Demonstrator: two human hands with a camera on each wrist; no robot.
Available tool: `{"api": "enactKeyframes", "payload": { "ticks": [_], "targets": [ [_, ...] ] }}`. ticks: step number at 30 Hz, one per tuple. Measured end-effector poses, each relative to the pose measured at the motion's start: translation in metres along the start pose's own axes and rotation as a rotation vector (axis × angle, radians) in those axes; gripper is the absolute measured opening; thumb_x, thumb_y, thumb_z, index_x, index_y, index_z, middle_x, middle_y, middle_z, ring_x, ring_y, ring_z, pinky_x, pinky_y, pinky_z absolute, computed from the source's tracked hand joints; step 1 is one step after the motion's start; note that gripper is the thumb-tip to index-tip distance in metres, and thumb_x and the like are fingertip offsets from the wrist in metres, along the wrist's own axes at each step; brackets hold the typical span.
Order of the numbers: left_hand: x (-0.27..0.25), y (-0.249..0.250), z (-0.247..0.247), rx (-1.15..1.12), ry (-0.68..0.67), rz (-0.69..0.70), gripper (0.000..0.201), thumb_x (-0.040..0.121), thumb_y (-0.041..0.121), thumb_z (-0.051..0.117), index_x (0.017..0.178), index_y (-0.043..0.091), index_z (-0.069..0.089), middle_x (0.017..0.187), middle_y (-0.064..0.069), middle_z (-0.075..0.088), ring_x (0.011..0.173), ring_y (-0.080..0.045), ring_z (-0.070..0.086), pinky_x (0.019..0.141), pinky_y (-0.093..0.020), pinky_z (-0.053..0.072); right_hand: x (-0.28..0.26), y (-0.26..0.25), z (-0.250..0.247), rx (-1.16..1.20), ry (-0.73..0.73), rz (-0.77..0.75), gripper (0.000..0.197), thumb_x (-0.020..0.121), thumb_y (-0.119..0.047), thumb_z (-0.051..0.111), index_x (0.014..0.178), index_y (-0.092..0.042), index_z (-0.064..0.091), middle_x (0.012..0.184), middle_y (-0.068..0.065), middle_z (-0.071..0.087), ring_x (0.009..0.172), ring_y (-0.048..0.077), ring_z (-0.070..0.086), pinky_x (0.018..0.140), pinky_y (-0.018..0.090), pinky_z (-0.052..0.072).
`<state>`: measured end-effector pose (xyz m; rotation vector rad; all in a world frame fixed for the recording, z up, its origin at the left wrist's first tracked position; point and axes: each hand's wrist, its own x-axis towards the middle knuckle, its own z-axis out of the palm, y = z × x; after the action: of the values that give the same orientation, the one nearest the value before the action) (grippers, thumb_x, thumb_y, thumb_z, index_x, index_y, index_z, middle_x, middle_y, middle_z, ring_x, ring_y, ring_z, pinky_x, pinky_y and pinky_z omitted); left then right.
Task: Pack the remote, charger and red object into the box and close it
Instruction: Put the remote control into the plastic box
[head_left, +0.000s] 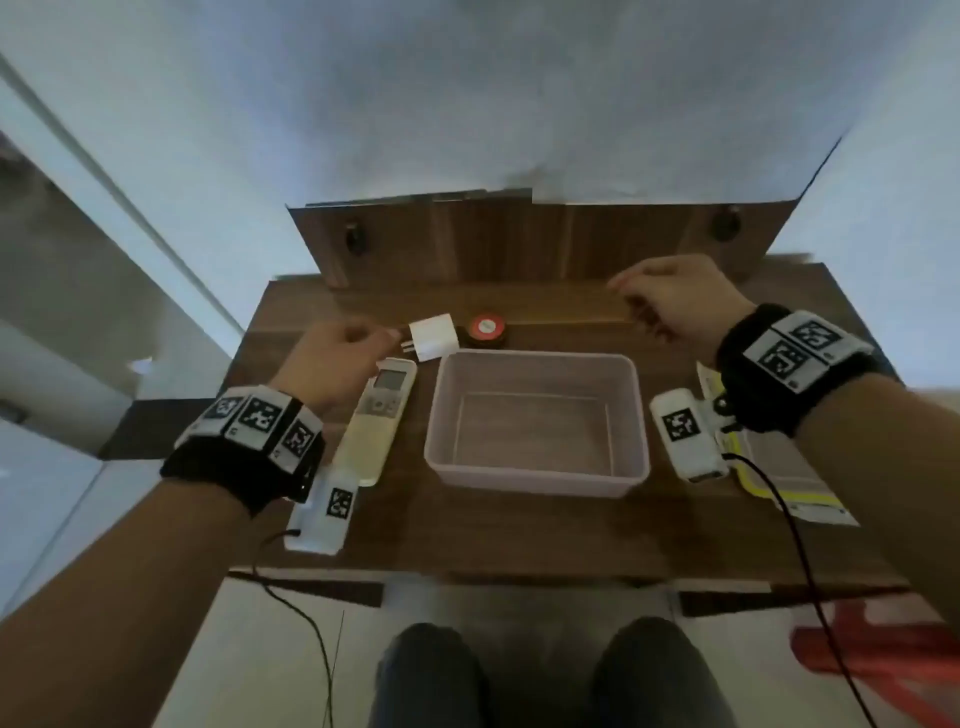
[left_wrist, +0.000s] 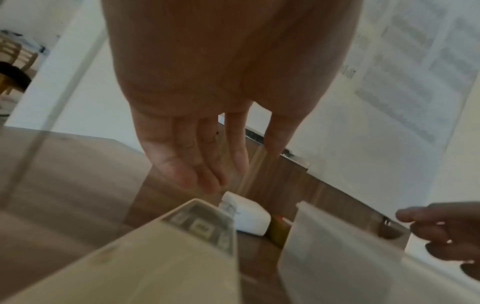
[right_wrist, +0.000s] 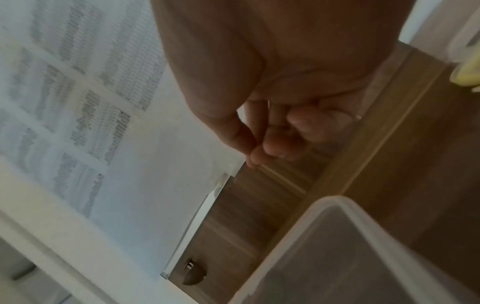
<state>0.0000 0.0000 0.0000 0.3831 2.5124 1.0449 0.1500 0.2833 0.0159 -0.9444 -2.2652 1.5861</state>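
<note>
A white charger (head_left: 434, 336) lies on the wooden table, prongs toward my left hand (head_left: 382, 336). That hand's fingers are straight and hover just at the charger (left_wrist: 246, 216), holding nothing. The red round object (head_left: 487, 328) sits right of the charger, behind the box. A white remote (head_left: 379, 421) lies left of the translucent pink box (head_left: 537, 486), which is open with nothing in it. My right hand (head_left: 631, 301) hovers beyond the box's far right corner. Its fingers (right_wrist: 275, 150) are loosely curled and hold nothing.
The box lid with a yellow seal (head_left: 769, 467) lies on the table at the right, partly under my right wrist. A wooden back panel (head_left: 519, 239) rises behind the table. Wrist-camera cables hang over the front edge.
</note>
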Motion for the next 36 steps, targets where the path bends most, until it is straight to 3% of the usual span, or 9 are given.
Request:
{"api": "enactKeyframes", "payload": {
  "ticks": [4,10,12,16,18,22,25,31,36],
  "targets": [
    [0.005,-0.036,0.012,0.105,0.017,-0.059,0.030,0.085,0.048,0.065,0.104,0.026,0.070,0.107,0.001,0.070,0.096,-0.018,0.064,0.087,-0.041,0.052,-0.013,0.014,-0.003,-0.061,-0.001,-0.018,0.015,0.091,-0.017,0.059,0.089,-0.010,0.071,0.065,0.006,0.057,0.041,0.013,0.045,0.036,0.020,0.033],
    [-0.007,-0.040,0.014,0.378,0.031,-0.047,0.080,0.070,0.046,0.082,0.139,0.021,0.049,0.135,-0.005,0.058,0.118,-0.027,0.057,0.093,-0.041,0.048,-0.047,0.016,-0.008,-0.182,-0.106,0.086,0.018,0.088,-0.032,0.066,0.093,-0.015,0.071,0.075,0.005,0.064,0.055,0.014,0.056,0.047,0.026,0.038],
    [-0.015,-0.035,0.013,0.462,0.025,-0.038,0.083,0.068,0.047,0.084,0.138,0.020,0.050,0.132,-0.006,0.061,0.114,-0.027,0.060,0.089,-0.038,0.050,-0.057,0.018,-0.010,-0.201,-0.083,0.086,0.020,0.087,-0.033,0.067,0.095,-0.015,0.071,0.079,0.005,0.066,0.058,0.015,0.057,0.049,0.026,0.041],
    [-0.029,-0.033,0.010,0.588,0.000,-0.020,0.056,0.070,0.045,0.080,0.114,0.013,0.066,0.101,-0.005,0.069,0.086,-0.023,0.065,0.069,-0.032,0.052,-0.073,0.030,0.002,-0.189,-0.051,0.071,0.018,0.086,-0.027,0.069,0.098,-0.014,0.068,0.080,0.006,0.064,0.054,0.015,0.057,0.049,0.028,0.046],
    [-0.038,-0.028,0.005,0.570,0.018,0.066,0.051,0.071,0.042,0.079,0.114,0.017,0.068,0.094,-0.001,0.067,0.083,-0.020,0.064,0.069,-0.030,0.051,-0.079,0.036,0.007,-0.222,-0.033,0.048,0.023,0.086,-0.022,0.069,0.107,-0.015,0.064,0.085,0.002,0.063,0.061,0.016,0.060,0.051,0.029,0.052],
    [-0.063,0.006,-0.005,0.595,0.055,0.400,0.061,0.074,0.041,0.076,0.133,0.030,0.060,0.115,0.006,0.067,0.092,-0.011,0.058,0.082,-0.033,0.050,-0.084,0.039,0.009,-0.179,-0.022,0.046,0.038,0.088,-0.009,0.066,0.125,-0.011,0.059,0.088,0.002,0.065,0.065,0.014,0.063,0.041,0.020,0.051],
    [-0.079,0.036,0.003,0.571,-0.033,0.545,0.065,0.076,0.035,0.078,0.137,0.032,0.055,0.119,0.010,0.059,0.101,-0.010,0.053,0.090,-0.036,0.048,-0.086,0.038,0.015,-0.171,-0.008,0.044,0.037,0.090,-0.008,0.063,0.127,-0.011,0.060,0.095,0.006,0.067,0.065,0.015,0.062,0.043,0.021,0.050],
    [-0.089,0.058,0.043,0.566,-0.172,0.590,0.065,0.076,0.028,0.081,0.136,0.030,0.056,0.111,0.015,0.056,0.102,-0.010,0.056,0.088,-0.030,0.046,-0.094,0.038,0.022,-0.178,-0.059,0.037,0.040,0.092,-0.017,0.061,0.132,-0.018,0.057,0.120,0.005,0.065,0.089,0.022,0.067,0.058,0.032,0.059],
    [-0.090,0.052,0.070,0.640,-0.300,0.526,0.069,0.075,0.025,0.081,0.138,0.031,0.054,0.127,0.004,0.060,0.106,-0.016,0.057,0.089,-0.032,0.049,-0.101,0.041,0.021,-0.174,-0.111,0.038,0.041,0.093,-0.013,0.059,0.134,-0.018,0.053,0.122,0.001,0.060,0.084,0.017,0.062,0.039,0.020,0.051]
  ]
}}
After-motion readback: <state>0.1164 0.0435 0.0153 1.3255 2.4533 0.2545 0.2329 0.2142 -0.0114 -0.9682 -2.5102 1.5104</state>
